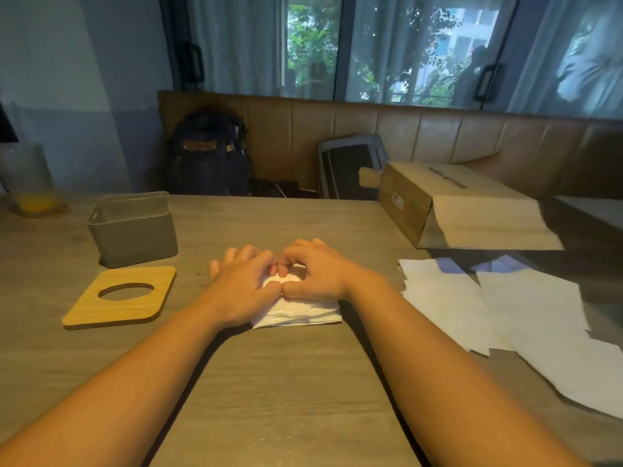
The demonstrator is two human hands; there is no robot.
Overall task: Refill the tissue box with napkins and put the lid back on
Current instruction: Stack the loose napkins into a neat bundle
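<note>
A small stack of folded white napkins (pixel 300 311) lies on the wooden table (pixel 269 382) in front of me. My left hand (pixel 241 281) and my right hand (pixel 315 271) both rest on top of it, fingertips meeting at its middle and pinching the top napkin. The grey tissue box (pixel 133 230) stands open and lidless at the back left. Its wooden lid (pixel 123 298), with an oval hole, lies flat on the table just in front of the box.
More white napkins (pixel 505 315) are spread on the right of the table. A cardboard box (pixel 451 203) lies on its side behind them. A glass of orange drink (pixel 33 193) stands far left. A backpack (pixel 209 153) sits on the bench behind.
</note>
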